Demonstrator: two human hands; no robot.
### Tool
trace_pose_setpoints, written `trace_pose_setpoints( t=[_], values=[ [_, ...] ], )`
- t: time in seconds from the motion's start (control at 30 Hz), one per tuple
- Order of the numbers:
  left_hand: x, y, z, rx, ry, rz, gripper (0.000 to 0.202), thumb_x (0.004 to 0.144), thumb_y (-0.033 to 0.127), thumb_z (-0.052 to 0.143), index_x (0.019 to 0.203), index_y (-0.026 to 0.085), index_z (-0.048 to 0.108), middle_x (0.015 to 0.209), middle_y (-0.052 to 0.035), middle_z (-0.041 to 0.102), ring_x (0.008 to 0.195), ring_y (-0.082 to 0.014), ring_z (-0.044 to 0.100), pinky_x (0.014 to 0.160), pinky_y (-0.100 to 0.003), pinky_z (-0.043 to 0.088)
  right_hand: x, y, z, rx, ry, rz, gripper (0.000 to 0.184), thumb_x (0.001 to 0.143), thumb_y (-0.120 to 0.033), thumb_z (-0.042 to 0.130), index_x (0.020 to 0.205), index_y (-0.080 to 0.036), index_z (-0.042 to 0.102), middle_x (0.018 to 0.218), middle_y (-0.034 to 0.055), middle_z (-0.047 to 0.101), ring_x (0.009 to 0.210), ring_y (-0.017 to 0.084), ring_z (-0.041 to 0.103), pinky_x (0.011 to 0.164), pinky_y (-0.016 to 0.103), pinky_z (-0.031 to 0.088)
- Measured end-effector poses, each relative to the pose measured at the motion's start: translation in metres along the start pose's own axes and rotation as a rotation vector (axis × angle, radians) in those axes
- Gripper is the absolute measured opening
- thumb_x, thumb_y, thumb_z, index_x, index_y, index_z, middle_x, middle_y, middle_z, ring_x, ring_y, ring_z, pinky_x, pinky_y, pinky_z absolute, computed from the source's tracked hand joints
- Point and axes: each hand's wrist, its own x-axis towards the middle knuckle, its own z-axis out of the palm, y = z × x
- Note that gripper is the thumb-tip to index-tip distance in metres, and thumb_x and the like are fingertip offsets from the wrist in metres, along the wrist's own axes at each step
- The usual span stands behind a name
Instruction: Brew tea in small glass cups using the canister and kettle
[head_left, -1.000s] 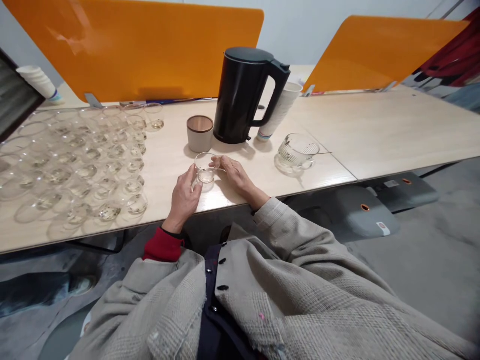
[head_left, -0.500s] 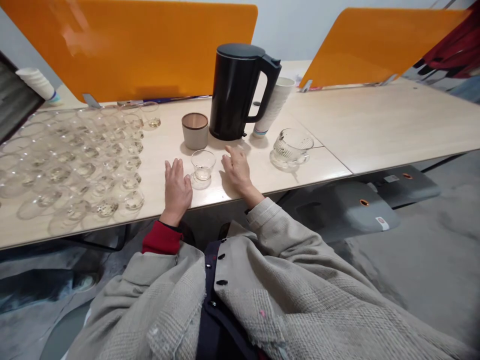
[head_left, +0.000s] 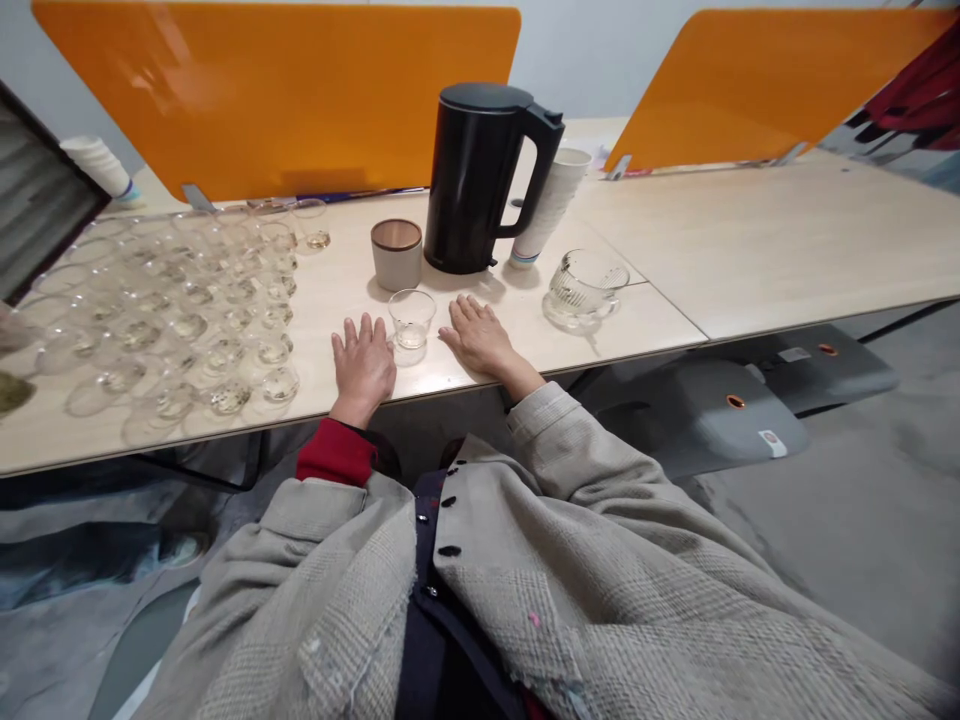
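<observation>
A small clear glass cup (head_left: pixel 412 318) stands upright on the table, between my two hands. My left hand (head_left: pixel 363 368) lies palm down just left of the cup, fingers spread and holding nothing. To the cup's right, my right hand (head_left: pixel 478 338) rests flat on the tabletop with its fingers stretched out, also without anything in it. Behind the cup are a grey tumbler with a brown rim (head_left: pixel 397 256) and a tall black electric kettle (head_left: pixel 471 185). A ribbed clear glass cup with a handle (head_left: pixel 583 288) sits farther right.
Many small clear glasses (head_left: pixel 187 325) crowd the left of the table (head_left: pixel 675 230). A leaning stack of paper cups (head_left: pixel 551 205) is beside the kettle, another stack (head_left: pixel 97 165) at far left. Orange dividers (head_left: pixel 285 100) line the back. Grey stools (head_left: pixel 697 415) stand under the front edge.
Both hands have lowered flatter onto the table, the right hand's fingers stretching out from a raised, bent pose. The view has shifted slightly, and something blurred has appeared at the far left edge.
</observation>
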Motion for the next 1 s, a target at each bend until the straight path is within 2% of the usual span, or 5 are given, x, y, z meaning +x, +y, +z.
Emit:
trace_pose_setpoints(
  t=[0.23,0.63,1.0],
  values=[
    [-0.0021,0.0031,-0.0006,0.022,-0.021,-0.019,0.058,0.107,0.031,0.036,0.160,0.014,0.050,0.174,-0.0180,0.039,0.165,-0.0434,0.026,0.131,-0.071,0.019,-0.0046,-0.0090,-0.0066,0.022,-0.051,-0.008,0.070,0.111,-0.049,0.029,0.170,-0.011,0.031,0.181,0.0158,0.020,0.170,0.035,0.014,0.137,0.061,0.015],
    [-0.0023,0.0022,0.0010,-0.012,0.003,-0.022,0.056,0.106,0.031,0.039,0.159,0.018,0.053,0.173,-0.0168,0.041,0.164,-0.0425,0.028,0.131,-0.072,0.018,-0.0046,-0.0095,-0.0050,0.019,-0.045,-0.003,0.070,0.111,-0.048,0.030,0.170,-0.010,0.031,0.181,0.0167,0.021,0.170,0.034,0.014,0.137,0.060,0.014],
    [-0.0019,0.0044,-0.0028,0.013,-0.035,-0.033,0.058,0.107,0.031,0.035,0.161,0.013,0.050,0.174,-0.0179,0.038,0.165,-0.0428,0.025,0.132,-0.070,0.017,-0.0058,-0.0101,-0.0062,0.023,-0.025,-0.010,0.070,0.111,-0.048,0.032,0.169,-0.010,0.033,0.180,0.0168,0.021,0.170,0.035,0.016,0.136,0.062,0.015]
  ],
)
